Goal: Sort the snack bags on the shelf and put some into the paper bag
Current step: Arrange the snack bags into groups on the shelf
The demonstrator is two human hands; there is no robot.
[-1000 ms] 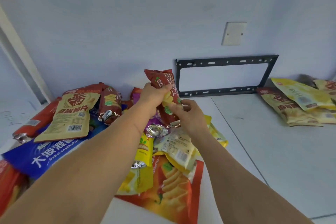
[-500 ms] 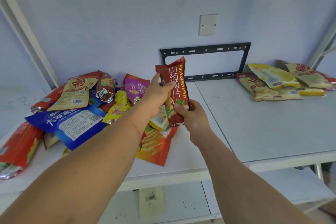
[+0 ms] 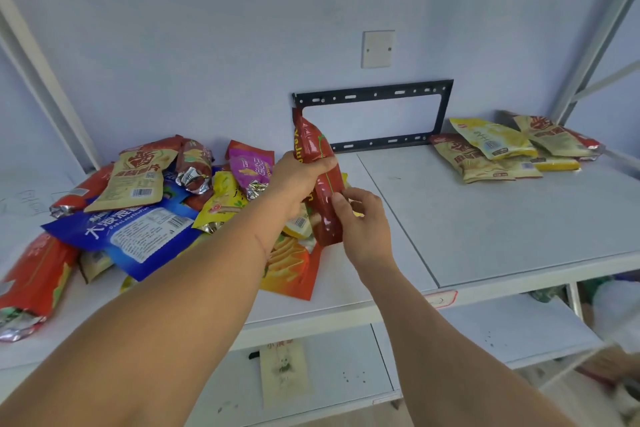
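A pale blue wall backed a white metal shelf (image 3: pixel 485 218), with a black steel mounting bracket (image 3: pixel 372 97) fixed low on the wall. On the shelf's left side lay a loose heap of mixed snack bags (image 3: pixel 145 198), red, blue, purple and yellow, overlapping one another; on the far right sat a smaller group of yellow and tan snack bags (image 3: pixel 498 152), apparently already sorted.

Above the heap's right edge, the left hand (image 3: pixel 298 180) gripped a dark red glossy snack bag (image 3: pixel 320 184) around its middle, fingers wrapped over it, holding it upright and clear of the shelf. The right hand (image 3: pixel 363 222) pinched the same bag lower down along its right edge, thumb on the front; the other fingers were partly hidden, so how firmly they closed was hard to judge.

The step in hand looked like the sorting: one bag lifted from the heap and held for inspection. The next move would call for choosing its destination, either a place on the bare right half of the shelf or the paper bag, which was not in view here.
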